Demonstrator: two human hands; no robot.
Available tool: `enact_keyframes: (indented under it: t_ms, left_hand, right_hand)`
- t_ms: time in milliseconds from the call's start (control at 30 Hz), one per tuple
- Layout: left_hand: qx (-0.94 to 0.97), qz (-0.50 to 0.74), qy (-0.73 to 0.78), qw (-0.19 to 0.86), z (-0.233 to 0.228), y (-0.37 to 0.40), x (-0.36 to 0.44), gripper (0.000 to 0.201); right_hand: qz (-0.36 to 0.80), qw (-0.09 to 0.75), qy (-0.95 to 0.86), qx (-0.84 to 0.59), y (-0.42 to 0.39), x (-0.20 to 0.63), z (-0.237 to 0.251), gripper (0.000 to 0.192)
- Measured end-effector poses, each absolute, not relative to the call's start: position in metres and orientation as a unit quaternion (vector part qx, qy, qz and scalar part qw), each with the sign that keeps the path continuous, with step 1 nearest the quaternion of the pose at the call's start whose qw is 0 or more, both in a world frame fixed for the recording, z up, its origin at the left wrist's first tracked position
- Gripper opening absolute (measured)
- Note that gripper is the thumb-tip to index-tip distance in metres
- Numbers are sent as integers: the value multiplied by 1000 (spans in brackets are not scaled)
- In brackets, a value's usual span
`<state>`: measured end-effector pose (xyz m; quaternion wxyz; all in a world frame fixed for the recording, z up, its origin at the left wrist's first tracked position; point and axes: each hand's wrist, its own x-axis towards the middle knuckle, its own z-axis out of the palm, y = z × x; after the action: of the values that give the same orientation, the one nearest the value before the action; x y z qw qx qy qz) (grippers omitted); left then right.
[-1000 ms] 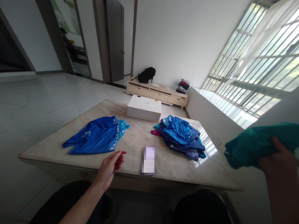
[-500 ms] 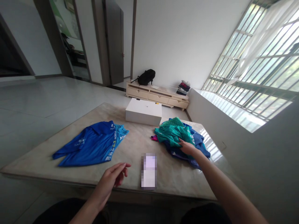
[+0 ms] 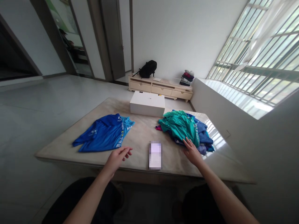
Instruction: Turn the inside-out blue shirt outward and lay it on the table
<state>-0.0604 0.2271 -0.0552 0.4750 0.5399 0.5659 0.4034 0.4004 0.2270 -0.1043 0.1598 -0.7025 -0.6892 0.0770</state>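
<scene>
Just R hand by table edge

A pale marble-patterned tabletop carries all working items. A flat-laid royal-blue jersey with a light-blue panel lies toward the left edge. A heap of blue garments lies toward the right edge, topped by a crumpled teal-green jersey. A white rectangular cardboard box stands at the far edge, between the two. A small pale rectangular object, blurred, lies near the near edge at centre.

The left hand hovers open above the near edge, fingers loosely extended, holding nothing. The right hand rests open, fingertips at the near side of the heap, just beside the teal-green jersey's hem.
</scene>
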Motion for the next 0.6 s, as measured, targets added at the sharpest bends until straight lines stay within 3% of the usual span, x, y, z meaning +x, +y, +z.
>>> enact_keyframes:
  t_ms: [267,400,600]
  left_hand:
    - [640,313,656,250,-56,292,-118,31]
    - [601,236,750,144,-60,327,-156,42]
    - [560,117,815,92,-92,330,-178,44]
  right_hand:
    - [175,305,-633,-690,199,396,-98,45]
    - [224,328,-626,-671,195,389,-87,47]
    - [247,335,-606,-678,196,394,-83,47]
